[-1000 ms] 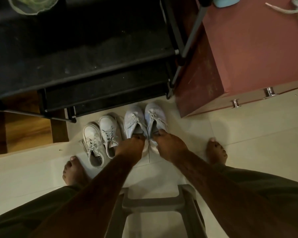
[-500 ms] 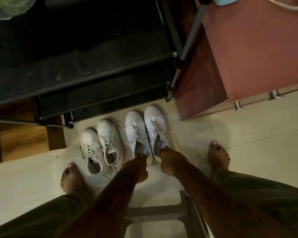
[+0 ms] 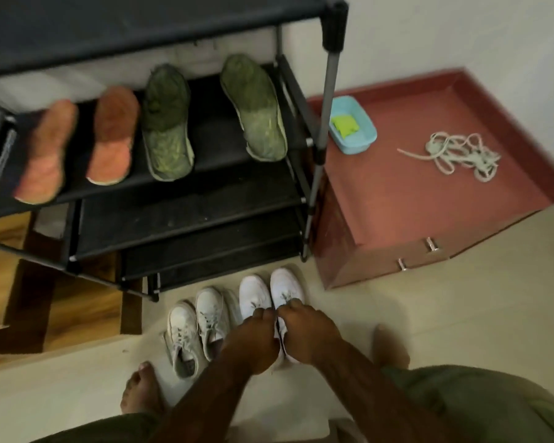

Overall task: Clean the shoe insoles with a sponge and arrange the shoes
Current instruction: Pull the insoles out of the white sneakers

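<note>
Your left hand and right hand reach down to the white sneakers, which stand side by side on the floor just in front of the black shoe rack. Each hand's fingers curl over one shoe's laced opening and grip it, knuckles almost touching. Just beside them, on your left, stands a pair of greyish sneakers. On the rack's shelf, two orange insoles lie toward its left edge and two green insoles toward its right. On the red cabinet, a green sponge sits in a blue tub at the back left corner, with loose white laces nearby.
</note>
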A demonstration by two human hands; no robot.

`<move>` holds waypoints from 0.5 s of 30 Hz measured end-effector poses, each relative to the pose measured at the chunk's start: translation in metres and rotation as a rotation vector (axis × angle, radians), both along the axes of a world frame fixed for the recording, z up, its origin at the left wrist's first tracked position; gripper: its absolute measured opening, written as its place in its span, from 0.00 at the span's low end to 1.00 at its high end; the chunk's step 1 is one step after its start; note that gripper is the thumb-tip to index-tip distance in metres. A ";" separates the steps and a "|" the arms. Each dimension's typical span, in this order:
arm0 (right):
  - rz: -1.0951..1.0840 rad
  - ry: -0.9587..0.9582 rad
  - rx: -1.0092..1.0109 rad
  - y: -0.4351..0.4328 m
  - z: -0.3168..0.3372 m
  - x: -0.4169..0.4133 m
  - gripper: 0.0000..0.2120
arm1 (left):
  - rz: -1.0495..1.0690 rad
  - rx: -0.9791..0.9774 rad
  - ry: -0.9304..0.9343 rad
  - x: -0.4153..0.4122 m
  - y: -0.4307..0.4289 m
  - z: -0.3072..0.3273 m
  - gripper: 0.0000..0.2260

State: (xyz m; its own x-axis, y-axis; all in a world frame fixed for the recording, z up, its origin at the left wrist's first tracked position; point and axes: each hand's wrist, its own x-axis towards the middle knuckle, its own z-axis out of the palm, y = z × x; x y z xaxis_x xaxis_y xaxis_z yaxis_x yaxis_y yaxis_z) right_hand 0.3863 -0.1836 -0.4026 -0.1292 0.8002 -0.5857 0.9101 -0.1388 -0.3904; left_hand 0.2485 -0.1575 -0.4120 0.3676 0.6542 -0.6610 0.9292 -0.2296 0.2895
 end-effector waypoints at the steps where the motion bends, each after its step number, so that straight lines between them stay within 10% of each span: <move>1: 0.014 -0.016 0.000 0.000 0.011 0.001 0.26 | -0.012 0.021 0.003 0.000 -0.002 0.011 0.28; 15: 0.115 -0.092 0.474 0.002 0.202 -0.047 0.28 | 0.109 0.521 -0.079 -0.075 -0.009 0.204 0.28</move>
State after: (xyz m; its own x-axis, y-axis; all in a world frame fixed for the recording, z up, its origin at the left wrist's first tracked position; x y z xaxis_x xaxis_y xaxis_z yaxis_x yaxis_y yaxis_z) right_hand 0.3392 -0.1813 -0.2011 -0.1968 0.9649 -0.1737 0.9428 0.1376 -0.3037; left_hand 0.1738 -0.1669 -0.2079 0.3151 0.9252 -0.2115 0.9356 -0.2654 0.2329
